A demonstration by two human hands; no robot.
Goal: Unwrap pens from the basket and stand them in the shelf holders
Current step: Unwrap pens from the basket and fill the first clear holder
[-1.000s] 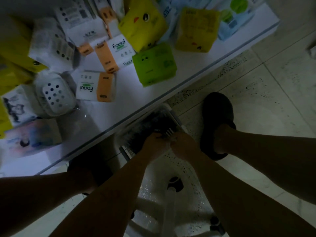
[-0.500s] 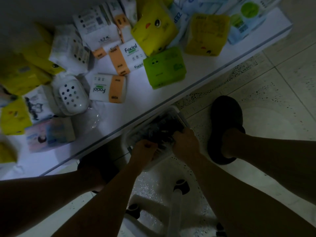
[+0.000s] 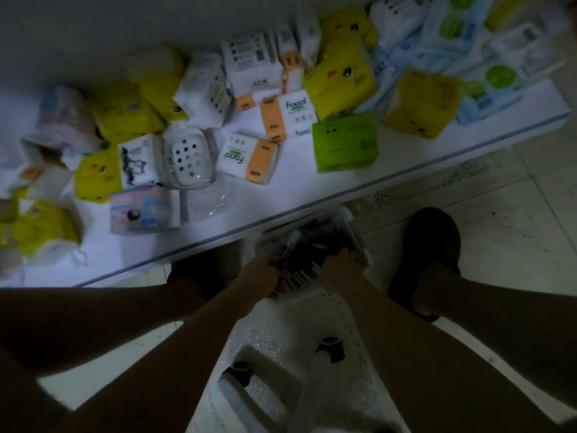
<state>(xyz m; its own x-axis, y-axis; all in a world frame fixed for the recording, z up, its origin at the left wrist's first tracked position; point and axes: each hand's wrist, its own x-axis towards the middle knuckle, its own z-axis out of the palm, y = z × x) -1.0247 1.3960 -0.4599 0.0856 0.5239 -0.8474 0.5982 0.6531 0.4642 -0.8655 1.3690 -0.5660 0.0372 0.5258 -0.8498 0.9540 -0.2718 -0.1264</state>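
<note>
The basket [image 3: 352, 225] stood on the tiled floor, tucked against the front edge of the low white shelf [image 3: 290, 195], between the person's feet. It was a small white plastic tub with a slotted wall on its near side. It was packed with pens [image 3: 315, 246], a dense heap of dark, thin barrels lying roughly parallel, and one paler piece stuck up at the left of the heap. The light was dim and the heap was blurred, so no wrapping could be made out.

Both hands were down at the basket's near rim. The left hand [image 3: 262, 276] sat at the near left corner with its fingers curled inward, though whether they closed on the rim or on pens could not be told. The right hand [image 3: 340, 270] lay over the near right rim, knuckles up, its fingertips hidden among the pens, so its grip could not be told either.

On the shelf lay scattered tissue packs, among them a green pack [image 3: 345, 143] and a white-and-orange pack [image 3: 246, 157]. A dark slipper [image 3: 432, 242] rested just right of the basket.
</note>
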